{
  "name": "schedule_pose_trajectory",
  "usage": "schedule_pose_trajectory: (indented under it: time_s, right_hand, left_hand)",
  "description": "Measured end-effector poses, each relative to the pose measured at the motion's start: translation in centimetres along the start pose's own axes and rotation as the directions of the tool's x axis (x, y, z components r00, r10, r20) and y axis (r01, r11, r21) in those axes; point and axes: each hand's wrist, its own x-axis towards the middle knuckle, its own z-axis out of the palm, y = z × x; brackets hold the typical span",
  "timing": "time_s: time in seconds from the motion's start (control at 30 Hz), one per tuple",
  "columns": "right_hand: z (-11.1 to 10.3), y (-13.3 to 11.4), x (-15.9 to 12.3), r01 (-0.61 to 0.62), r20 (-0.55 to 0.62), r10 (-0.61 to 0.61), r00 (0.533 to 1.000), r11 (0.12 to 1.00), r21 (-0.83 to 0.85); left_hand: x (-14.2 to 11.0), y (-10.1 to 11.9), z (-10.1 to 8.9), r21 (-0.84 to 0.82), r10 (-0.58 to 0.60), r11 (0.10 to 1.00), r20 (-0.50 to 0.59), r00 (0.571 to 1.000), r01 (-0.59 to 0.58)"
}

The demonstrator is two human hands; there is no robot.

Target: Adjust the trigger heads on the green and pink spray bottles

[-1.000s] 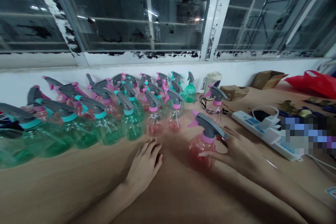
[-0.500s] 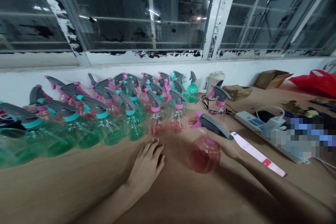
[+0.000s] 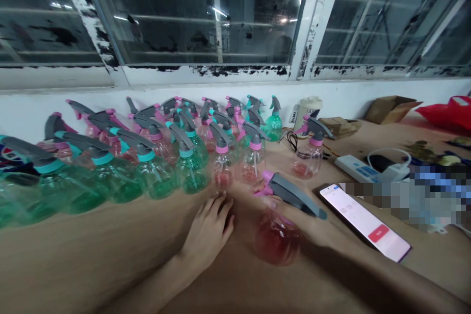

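My right hand grips a pink spray bottle round its neck, below the grey-and-pink trigger head; reddish liquid shows in its clear round body. The fingers on the far side are partly hidden by the bottle. My left hand lies palm down on the table, fingers stretched out and holding nothing. Just beyond its fingertips stands another pink spray bottle, beside a second pink-collared bottle. A green spray bottle is also close to the left hand.
Several green and pink spray bottles crowd along the wall to the left. One pink spray bottle stands apart, before a cream cup. At right lie a phone with a lit timer, a power strip, cardboard boxes and a red bag.
The right hand has brought the pink spray bottle nearer and slightly left. The left hand stays flat in nearly the same place. The view has shifted a little.
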Motion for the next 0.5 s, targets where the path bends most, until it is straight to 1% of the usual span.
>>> schedule_pose_trajectory:
  time_s: [0.07,0.17,0.27,0.4,0.5]
  right_hand:
    - [0.4,-0.2,0.3,0.011,0.012,-0.011,1.0,0.999,0.039]
    - [0.6,-0.2,0.6,0.032,-0.006,-0.032,0.999,0.999,0.02]
    - [0.6,0.1,0.7,0.022,-0.028,-0.022,0.999,1.0,-0.004]
    - [0.5,0.7,0.8,-0.012,-0.004,0.012,1.0,1.0,-0.008]
    - [0.5,1.0,1.2,0.0,0.008,0.0,1.0,1.0,-0.016]
  left_hand:
    - [0.0,0.0,0.0,-0.005,0.001,1.0,-0.003,1.0,-0.001]
    - [0.0,0.1,0.0,-0.003,0.0,1.0,0.006,1.0,0.0]
    - [-0.1,0.2,0.0,0.012,-0.002,1.0,0.016,1.0,0.002]
    - [-0.1,0.3,-0.2,0.019,-0.003,1.0,0.042,0.999,0.002]
    - [0.0,0.3,-0.3,0.009,-0.006,1.0,0.049,0.999,0.006]
